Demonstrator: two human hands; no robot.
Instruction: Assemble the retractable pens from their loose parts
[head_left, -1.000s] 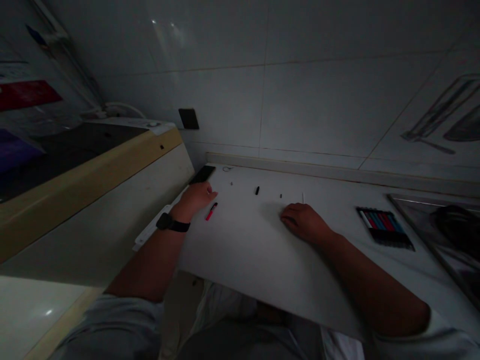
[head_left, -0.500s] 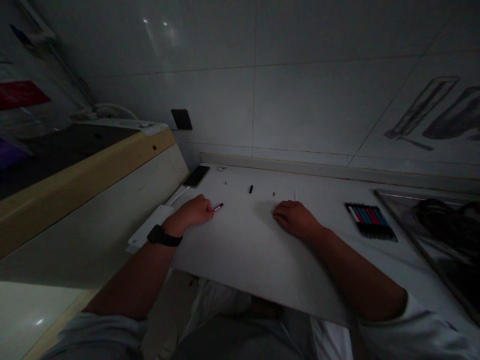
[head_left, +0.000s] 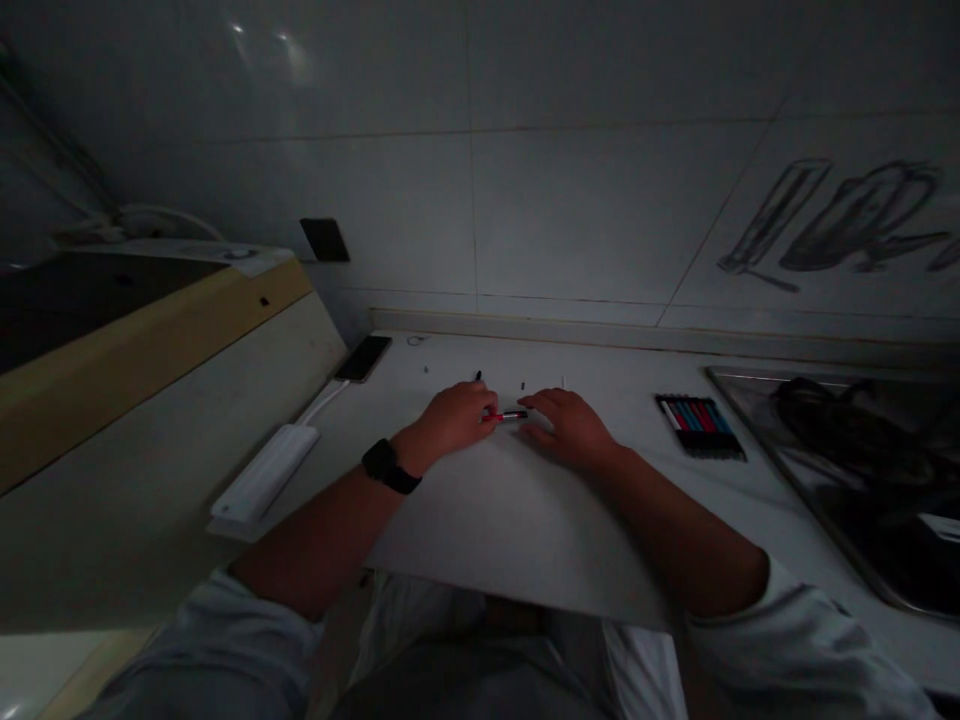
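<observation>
Left hand (head_left: pixel 454 418) carried red pen (head_left: pixel 507 415) rightward; fingers pinched on it, right hand (head_left: pixel 566 428) curled, touching tip.

Dim light. Left hand (head_left: pixel 454 420), black watch on its wrist, pinches the red pen (head_left: pixel 506 415) low over the white counter (head_left: pixel 487 510). Right hand (head_left: pixel 568 428) meets the pen's dark end; its grip is unclear. Marker set (head_left: pixel 700 426) lies to the right, phone (head_left: pixel 363 358) far left.
</observation>
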